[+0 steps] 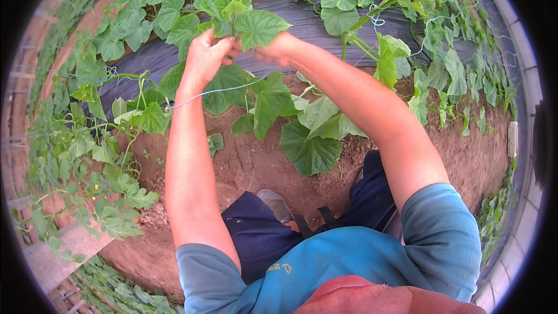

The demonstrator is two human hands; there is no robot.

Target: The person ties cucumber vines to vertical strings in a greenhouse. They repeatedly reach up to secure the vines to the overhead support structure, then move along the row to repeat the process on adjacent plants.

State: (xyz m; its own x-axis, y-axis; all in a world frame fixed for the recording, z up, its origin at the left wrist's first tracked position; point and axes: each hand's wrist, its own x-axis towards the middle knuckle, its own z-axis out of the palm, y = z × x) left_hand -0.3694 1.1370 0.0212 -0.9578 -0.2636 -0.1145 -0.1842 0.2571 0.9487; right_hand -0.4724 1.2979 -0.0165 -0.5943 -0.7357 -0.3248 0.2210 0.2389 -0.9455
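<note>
My left hand is closed in a pinch at the stem of a leafy green vine, just under its upper leaves. Beside it on the right, my right hand reaches in behind a broad leaf. That leaf and some blur hide its fingers, so what it holds does not show. A thin light-blue string crosses at my left wrist and runs up to the right below both hands. More large lobed leaves hang beneath my hands over the soil.
Dark plastic sheeting covers the raised bed behind the vines. Other vines stand on both sides, tied with pale blue strings. Brown soil lies before my legs. A grey slab is at lower left; a pale block wall curves along the right.
</note>
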